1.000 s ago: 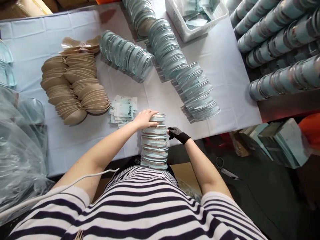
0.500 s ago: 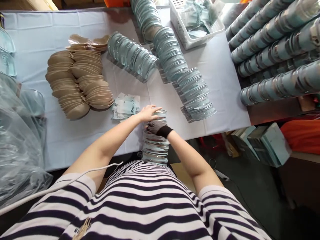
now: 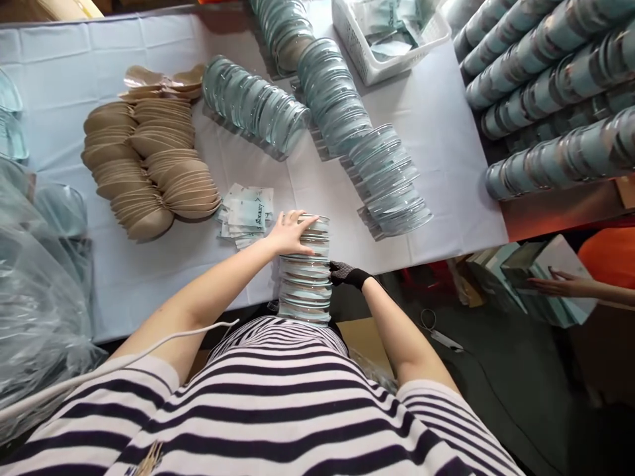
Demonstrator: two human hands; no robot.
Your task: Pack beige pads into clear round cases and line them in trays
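From where I stand, the row of clear packs (image 3: 305,291) runs from the near edge of the surface (image 3: 451,198) back to the striped shirt (image 3: 297,390). The bare left hand (image 3: 292,233) lies over its far end, fingers spread apart. The gloved right hand (image 3: 342,272) is at the row's right side — its fingertips are hidden, so I can't tell whether they grip anything.

I'd judge the work well along but unfinished. More rows of packs (image 3: 335,99) lie farther off on the surface, looking done, and long stacks (image 3: 560,142) fill the far right. Yet plenty seems left: tan pads (image 3: 183,188) are piled on the left — loose sachets (image 3: 251,211) lie beside the left hand, and the white basket (image 3: 370,66) at the far side holds more.
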